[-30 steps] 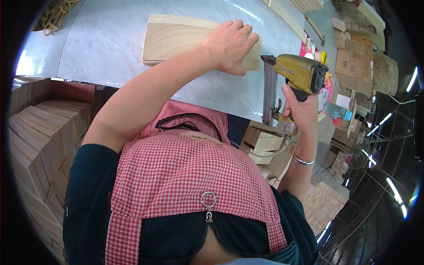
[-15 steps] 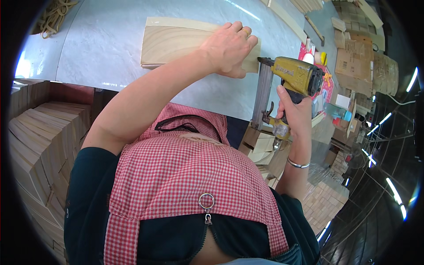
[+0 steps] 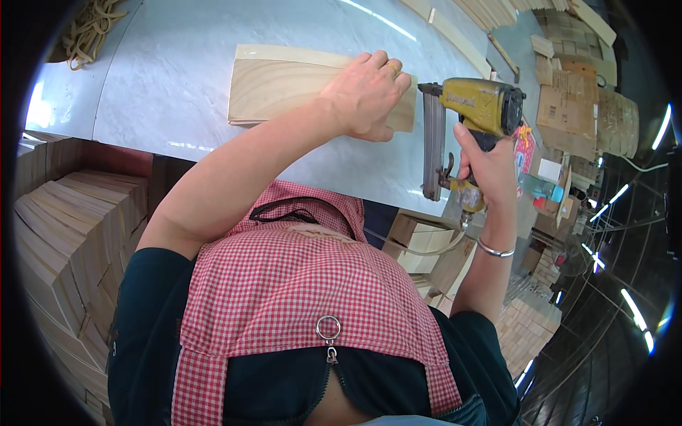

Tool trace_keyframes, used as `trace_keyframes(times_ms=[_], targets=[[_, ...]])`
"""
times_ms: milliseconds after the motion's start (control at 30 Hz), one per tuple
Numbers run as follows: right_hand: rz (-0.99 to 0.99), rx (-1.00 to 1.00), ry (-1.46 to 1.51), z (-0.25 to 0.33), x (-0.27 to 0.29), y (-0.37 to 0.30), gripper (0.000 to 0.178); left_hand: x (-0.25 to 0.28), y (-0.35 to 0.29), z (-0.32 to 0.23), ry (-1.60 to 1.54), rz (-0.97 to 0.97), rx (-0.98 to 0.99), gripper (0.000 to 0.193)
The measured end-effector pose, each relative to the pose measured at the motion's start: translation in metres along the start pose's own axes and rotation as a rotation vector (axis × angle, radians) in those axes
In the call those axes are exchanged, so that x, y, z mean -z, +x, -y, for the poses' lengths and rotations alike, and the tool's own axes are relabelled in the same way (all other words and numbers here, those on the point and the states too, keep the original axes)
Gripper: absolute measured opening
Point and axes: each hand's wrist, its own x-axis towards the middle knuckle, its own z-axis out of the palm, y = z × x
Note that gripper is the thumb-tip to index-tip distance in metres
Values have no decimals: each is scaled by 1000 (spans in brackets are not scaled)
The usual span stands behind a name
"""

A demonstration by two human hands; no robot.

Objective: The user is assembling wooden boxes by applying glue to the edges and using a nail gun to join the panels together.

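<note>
A flat rectangular wooden piece (image 3: pixel 273 86), pale with curved grain and a lighter strip along its far edge, lies on the table. Across its right end my left hand (image 3: pixel 366 96) is gripping it, fingers over the far side and thumb at the near side. My right hand (image 3: pixel 490 167) is wrapped around the handle of a yellow and black pneumatic nail gun (image 3: pixel 477 103). The gun's nose points left, a small gap away from the wood's right end. Its grey magazine (image 3: pixel 432 145) hangs toward me, and an air hose (image 3: pixel 426 252) runs from the handle's bottom.
The white marbled table (image 3: pixel 170 78) carries tan bands (image 3: pixel 89 35) at its far left and wooden strips (image 3: pixel 455 42) at its far right. Stacked boards (image 3: pixel 78 220) stand at my left. Cartons (image 3: pixel 568 106) are on the right, and wooden pieces (image 3: pixel 426 248) sit below the table edge.
The nail gun has moved right, away from the wood's end, and its hose has come into view. My left hand keeps its hold; the whole scene sits slightly lower in view.
</note>
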Motion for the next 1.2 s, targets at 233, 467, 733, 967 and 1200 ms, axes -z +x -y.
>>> trace_keyframes(times_ms=[233,467,733,967,1200], targets=[[46,16,-26,5,0,21,28,3,1,-1,-16,22,10,53],[111,4,-51,5,7,30,28,4,1,0,-34,29,9,53],[171,-34,-140,16,17,40,28,2,1,0,-35,15,9,53],[189,-24,-138,11,19,42,30,5,2,-1,-31,30,10,52],[83,-81,-19,2,8,27,31,3,3,-2,-26,15,-6,52]])
